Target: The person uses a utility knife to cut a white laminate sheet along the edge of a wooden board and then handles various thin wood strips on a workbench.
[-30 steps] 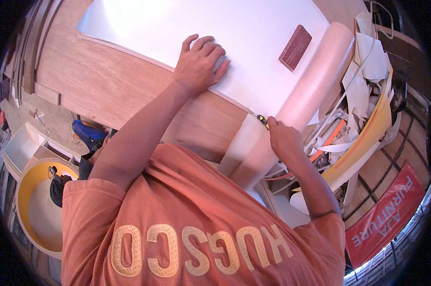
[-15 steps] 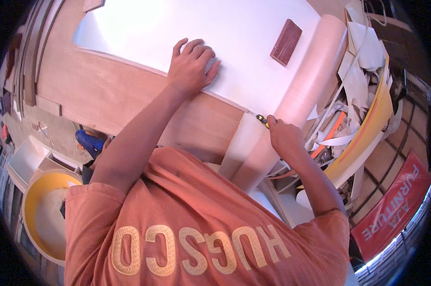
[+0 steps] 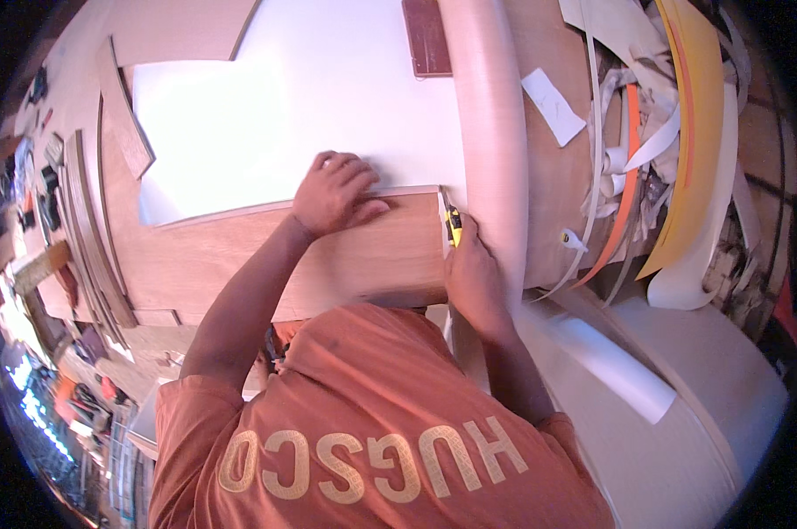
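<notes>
My right hand [image 3: 476, 275] grips a yellow and black utility knife [image 3: 454, 226], its tip close to the near right corner of a white sheet [image 3: 363, 115]. This sheet lies over a wooden board [image 3: 372, 242], and its right side curls up into a pinkish roll [image 3: 495, 132]. My left hand [image 3: 335, 194] rests on the sheet's near edge, fingers bent and thumb apart, holding nothing. On the sheet, beside the roll, sits a dark red-brown block [image 3: 428, 37].
Wooden strips [image 3: 90, 229] lie along the left. Thin boards [image 3: 187, 31] overlap the sheet's far left. To the right are a white scrap [image 3: 553, 106], a heap of offcuts with an orange strip [image 3: 626, 176], and a yellow curved sheet [image 3: 694, 132]. A white rolled piece [image 3: 614, 366] lies lower right.
The view has turned, so the sheet's near edge runs more level. My right hand with the knife now points up along the sheet's right end. The left hand stays by the near edge.
</notes>
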